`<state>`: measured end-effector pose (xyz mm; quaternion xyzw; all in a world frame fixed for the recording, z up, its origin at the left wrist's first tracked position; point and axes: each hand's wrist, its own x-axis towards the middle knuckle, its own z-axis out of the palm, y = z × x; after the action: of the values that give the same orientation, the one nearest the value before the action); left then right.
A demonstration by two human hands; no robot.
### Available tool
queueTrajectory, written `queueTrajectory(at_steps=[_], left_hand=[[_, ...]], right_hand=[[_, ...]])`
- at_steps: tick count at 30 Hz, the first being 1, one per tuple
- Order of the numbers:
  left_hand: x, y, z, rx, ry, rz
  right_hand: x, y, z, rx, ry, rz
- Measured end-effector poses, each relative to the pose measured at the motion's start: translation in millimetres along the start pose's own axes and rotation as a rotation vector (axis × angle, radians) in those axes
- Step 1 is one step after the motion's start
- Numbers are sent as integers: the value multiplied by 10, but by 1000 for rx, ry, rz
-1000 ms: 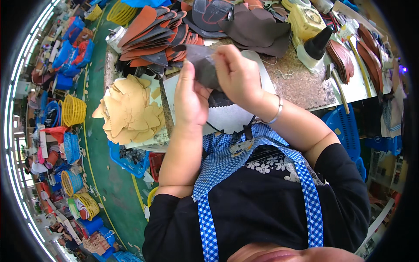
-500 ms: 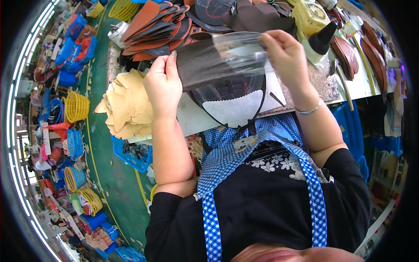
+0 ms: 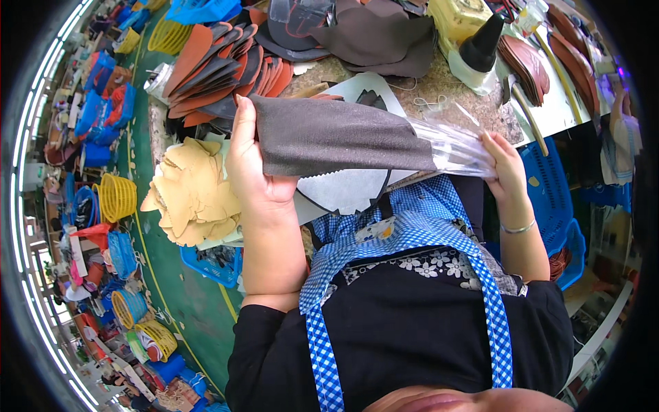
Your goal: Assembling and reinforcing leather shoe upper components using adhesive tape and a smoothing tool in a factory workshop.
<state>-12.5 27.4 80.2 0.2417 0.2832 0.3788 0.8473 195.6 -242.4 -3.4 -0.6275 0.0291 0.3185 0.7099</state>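
Note:
My left hand (image 3: 255,165) is closed on the left end of a dark brown sheet (image 3: 336,137), thumb on top and fingers underneath. From the sheet's right end stretches a clear plastic film (image 3: 460,150), gathered into creases. The film's far end is pinched in my right hand (image 3: 506,167). Sheet and film are held up above the table's front edge. Beneath them lies a black shoe-upper piece with a white lining (image 3: 347,191), partly covered by the sheet. Left of my left wrist rests a stack of cream cut pieces (image 3: 192,189).
Orange and black cut pieces (image 3: 220,69) pile up at the table's back left, beside dark brown pieces (image 3: 384,38). A black-nozzled bottle (image 3: 482,44) and a hammer (image 3: 525,113) are on the right. Blue baskets (image 3: 549,185) stand below the table's right side.
My right hand has moved right and down, drawing the film out into a narrow bunch. The dark sheet has come lower and nearer, and my left hand has turned under it.

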Motion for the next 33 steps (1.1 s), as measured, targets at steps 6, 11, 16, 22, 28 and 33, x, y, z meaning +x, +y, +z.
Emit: queueTrajectory(at_steps=[6, 11, 16, 22, 28, 33], left_hand=[[5, 155, -52, 86, -53, 43], [-210, 311, 279, 358, -39, 231], [-301, 70, 271, 1133, -383, 525], [-671, -567, 216, 1674, -830, 818], [-688, -318, -310, 1313, -872, 826], [-312, -241, -728, 290, -508, -398]], right_hand=[[-59, 350, -706, -190, -23, 38], [-321, 27, -833, -1897, 173, -752], [-417, -366, 248, -461, -480, -384], [-324, -144, 1341, 576, -739, 591], [-42, -248, 1364, 626, -864, 287], [-237, -217, 1366, 674, -1185, 284]])
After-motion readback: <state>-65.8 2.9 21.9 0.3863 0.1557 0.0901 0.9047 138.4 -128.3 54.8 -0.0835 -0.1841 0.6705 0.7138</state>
